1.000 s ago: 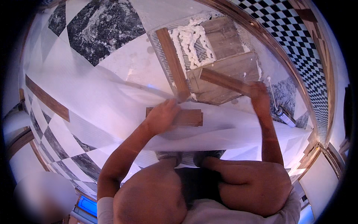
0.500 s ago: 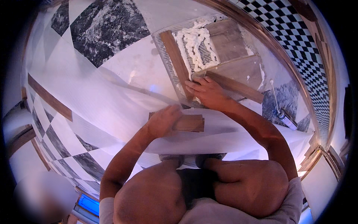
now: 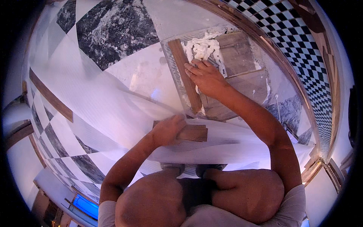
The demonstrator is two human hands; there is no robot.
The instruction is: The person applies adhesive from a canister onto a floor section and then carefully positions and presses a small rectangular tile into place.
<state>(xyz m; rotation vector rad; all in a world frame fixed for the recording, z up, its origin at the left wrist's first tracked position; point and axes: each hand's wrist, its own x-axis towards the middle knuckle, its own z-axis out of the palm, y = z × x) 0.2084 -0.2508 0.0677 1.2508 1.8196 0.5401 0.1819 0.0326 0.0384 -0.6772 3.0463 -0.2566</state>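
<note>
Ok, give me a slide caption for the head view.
Crouched person's right hand presses a wooden plank beside white adhesive; left hand rests on another plank piece.

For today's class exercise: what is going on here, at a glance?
A person crouches over a floor. The right hand presses flat on a wooden plank set beside white adhesive. The left hand rests on a shorter plank lying on a white sheet nearer the knees.
</note>
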